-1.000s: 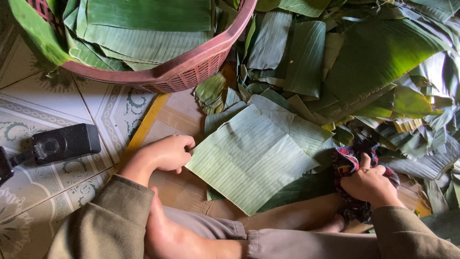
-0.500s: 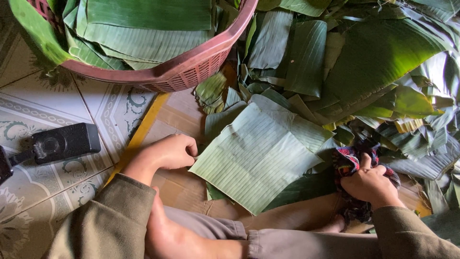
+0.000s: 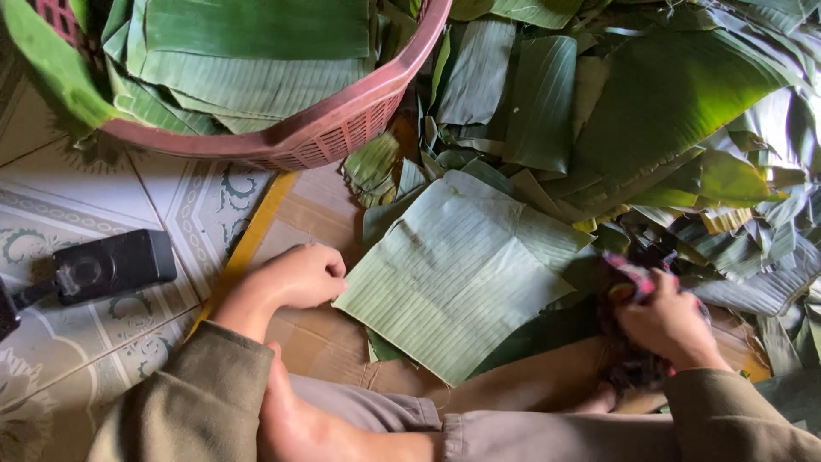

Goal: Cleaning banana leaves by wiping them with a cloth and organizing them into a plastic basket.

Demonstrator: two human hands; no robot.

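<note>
A pale green cut banana leaf sheet (image 3: 457, 269) lies flat on brown cardboard (image 3: 321, 214) in front of me. My left hand (image 3: 299, 275) pinches its left corner, fingers curled. My right hand (image 3: 663, 321) grips a dark, multicoloured cloth (image 3: 629, 287) at the sheet's right edge, bunched in the fingers. My bent leg crosses the bottom of the view, under both arms.
A pink plastic basket (image 3: 333, 128) filled with stacked leaf pieces stands at the top left. A heap of loose banana leaves (image 3: 650, 111) covers the right side. A black device (image 3: 107, 267) rests on the patterned floor tiles at the left.
The leaf sheet has shifted slightly to the right and up under my left hand. My right hand stays on the cloth with barely any movement.
</note>
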